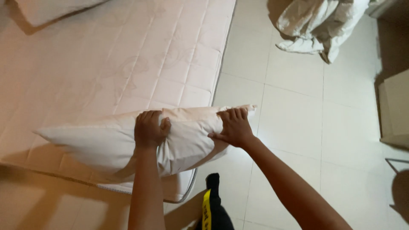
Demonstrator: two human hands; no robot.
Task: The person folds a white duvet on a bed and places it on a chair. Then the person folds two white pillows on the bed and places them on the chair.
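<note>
Head view: both hands' fingers, left hand (pixel 149 128) and right hand (pixel 233 127), pinch the pillow (pixel 102 145), lying lengthwise left-right

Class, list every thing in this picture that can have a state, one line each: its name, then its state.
Pillow: lifted over the mattress corner, gripped along its top edge.
Left hand: closed on the pillow.
Right hand: fingers hooked over the pillow's edge.
Mattress: bare, no sheet.
Bedding heap: crumpled on the tiled floor.
</note>
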